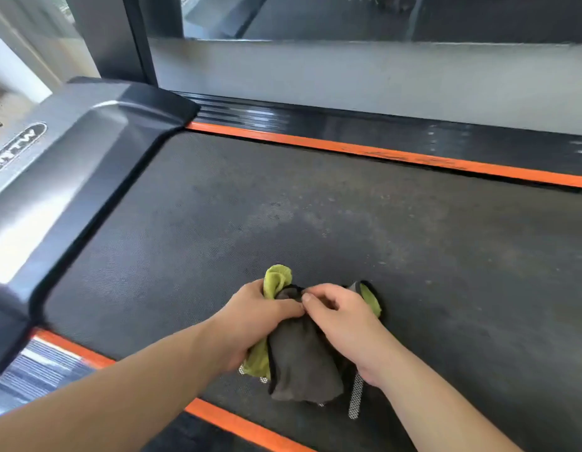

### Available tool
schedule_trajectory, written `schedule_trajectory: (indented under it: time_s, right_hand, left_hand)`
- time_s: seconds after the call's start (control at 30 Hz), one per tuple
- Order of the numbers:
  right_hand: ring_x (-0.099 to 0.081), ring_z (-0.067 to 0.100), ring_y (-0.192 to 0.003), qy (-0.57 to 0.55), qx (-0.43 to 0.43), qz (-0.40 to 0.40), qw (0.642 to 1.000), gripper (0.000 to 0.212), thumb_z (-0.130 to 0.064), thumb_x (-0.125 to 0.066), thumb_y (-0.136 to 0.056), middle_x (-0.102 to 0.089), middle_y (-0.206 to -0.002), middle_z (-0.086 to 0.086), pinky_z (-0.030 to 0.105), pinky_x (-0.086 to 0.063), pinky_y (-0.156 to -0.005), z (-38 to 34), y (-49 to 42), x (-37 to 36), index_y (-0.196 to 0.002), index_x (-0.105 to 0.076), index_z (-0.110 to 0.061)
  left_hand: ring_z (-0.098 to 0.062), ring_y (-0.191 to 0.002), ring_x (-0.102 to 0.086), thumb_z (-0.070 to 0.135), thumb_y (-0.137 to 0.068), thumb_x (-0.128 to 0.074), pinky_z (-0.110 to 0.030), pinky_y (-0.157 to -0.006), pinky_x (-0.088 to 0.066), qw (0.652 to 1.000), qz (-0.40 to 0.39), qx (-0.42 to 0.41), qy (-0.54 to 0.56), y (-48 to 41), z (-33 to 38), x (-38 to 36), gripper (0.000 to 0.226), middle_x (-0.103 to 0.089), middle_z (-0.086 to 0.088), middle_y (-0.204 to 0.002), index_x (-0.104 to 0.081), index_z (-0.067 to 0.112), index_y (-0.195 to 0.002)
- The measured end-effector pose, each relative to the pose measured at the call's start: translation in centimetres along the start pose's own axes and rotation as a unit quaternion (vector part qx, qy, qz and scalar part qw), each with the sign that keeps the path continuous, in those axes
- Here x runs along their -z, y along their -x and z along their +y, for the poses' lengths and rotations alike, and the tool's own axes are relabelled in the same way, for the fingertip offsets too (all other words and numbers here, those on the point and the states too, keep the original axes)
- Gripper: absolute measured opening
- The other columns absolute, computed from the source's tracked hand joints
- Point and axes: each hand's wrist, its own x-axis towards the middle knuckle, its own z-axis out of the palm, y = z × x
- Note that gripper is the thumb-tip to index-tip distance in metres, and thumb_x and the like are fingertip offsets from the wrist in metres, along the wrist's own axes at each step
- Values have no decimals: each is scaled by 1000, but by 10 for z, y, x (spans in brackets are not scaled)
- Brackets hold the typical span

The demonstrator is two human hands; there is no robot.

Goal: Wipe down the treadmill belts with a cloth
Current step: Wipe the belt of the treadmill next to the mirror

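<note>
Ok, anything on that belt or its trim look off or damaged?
Yes: a pale dusty patch mars the belt beyond the cloth, and the far orange strip looks scuffed with dark marks.

Bunched grey-and-green cloth (302, 357) lies on the dark, seemingly dusty belt (315, 207).

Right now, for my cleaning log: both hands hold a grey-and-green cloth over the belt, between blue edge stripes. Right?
No: the head view shows orange edge stripes, not blue. The left hand and right hand do hold the cloth over the belt.
</note>
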Motion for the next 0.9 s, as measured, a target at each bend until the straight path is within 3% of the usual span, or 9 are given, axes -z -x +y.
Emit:
schedule_trajectory:
  time_s: [0.13, 0.23, 0.37, 0.43, 0.57, 0.67, 0.73, 0.8, 0.9]
  right_hand:
    - [-73, 18, -107, -153, -51, -59, 985, 46, -62, -71, -84, -78, -106, -1, 43, -56, -100, -24, -18, -62, -109, -75, -24]
    - [-74, 15, -101, -123, -40, -39, 991, 77, -74, -86, -54, -78, -103, -3, 45, -56, -100, -39, -27, -105, -112, -67, -26]
    - [-74, 17, -97, -41, -31, -48, 998, 57, -70, -79, -60, -77, -98, -4, 46, -59, -95, -63, -37, -156, -99, -71, -30]
    - [-74, 18, -93, -50, -20, -32, 998, 52, -67, -74, -61, -77, -94, -2, 43, -61, -89, -73, -43, -173, -94, -71, -27]
    - [-71, 26, -93, -172, -33, -47, 983, 40, -40, -72, -72, -74, -101, 17, 43, -57, -94, -86, -54, -185, -99, -69, -11]
    - [-65, 41, -109, -271, -87, -133, 949, 59, -31, -69, -72, -64, -124, 34, 57, -45, -111, -85, -51, -188, -118, -64, 5]
    - [-66, 36, -98, -295, -110, -186, 931, 46, -28, -65, -74, -70, -111, 27, 50, -48, -106, -88, -44, -190, -109, -74, 0]
    - [-66, 34, -94, -282, -134, -196, 930, 44, -31, -66, -75, -71, -103, 23, 50, -48, -106, -90, -40, -190, -106, -77, -1]
    - [-69, 33, -95, -216, -130, -73, 965, 42, -30, -71, -88, -72, -111, 27, 50, -53, -100, -87, -46, -184, -115, -71, 3]
  left_hand:
    - [-40, -111, -70, 19, -74, -70, -54, -101, -55, 995, -81, -13, 58, 4, 4, 57, 53, -70, -27, -120, -63, 2, -124]
    - [-45, -120, -63, 7, -68, -57, -58, -108, -49, 990, -111, -50, 74, 13, -10, 106, 60, -63, -32, -128, -63, -2, -128]
    - [-42, -95, -67, 3, -66, -49, -56, -79, -53, 989, -47, -125, -69, 12, -31, 156, 53, -71, -25, -106, -72, 20, -111]
    - [-43, -94, -69, 6, -70, -51, -64, -77, -57, 975, -26, -165, -149, 8, -28, 178, 45, -73, -18, -99, -71, 24, -106]
    - [-3, -101, -66, 24, -75, -79, -31, -88, -58, 950, 12, -218, -223, 5, -8, 222, 52, -67, 14, -116, -67, 46, -120]
    - [14, -119, -51, 24, -62, -72, -10, -89, -48, 936, -96, -187, -283, 7, -7, 253, 87, -45, 31, -141, -47, 53, -140]
    - [0, -103, -65, 16, -62, -71, -19, -78, -54, 924, -153, -158, -314, 0, -17, 268, 79, -65, 18, -125, -57, 43, -135]
    - [-19, -85, -72, 16, -66, -74, -39, -76, -61, 925, -143, -144, -322, -9, -24, 272, 42, -75, 2, -94, -70, 28, -107]
    - [-14, -70, -64, 36, -66, -79, -39, -71, -56, 932, -129, -139, -309, -20, -23, 263, 28, -68, 6, -74, -69, 21, -87]
